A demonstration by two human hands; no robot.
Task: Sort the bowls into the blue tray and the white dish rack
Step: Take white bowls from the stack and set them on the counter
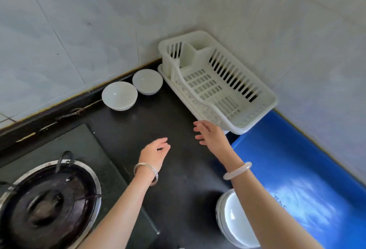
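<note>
Both hands out over the black counter (178,169), empty. Left hand (156,150) loosely curled, gripping nothing; right hand (210,135) spread open just beside the rack (263,100). Two bowls (119,95) upright side by side by the wall, left of the rack. Rack in the corner, blue tray (287,159) next to it. Stacked bowls (233,219) under the right forearm. Burner (47,203) far left.

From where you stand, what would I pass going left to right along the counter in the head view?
Stove burner → left bowl → second bowl → left hand → right hand → white dish rack → blue tray. I leave out the stacked dishes under the right arm.
</note>
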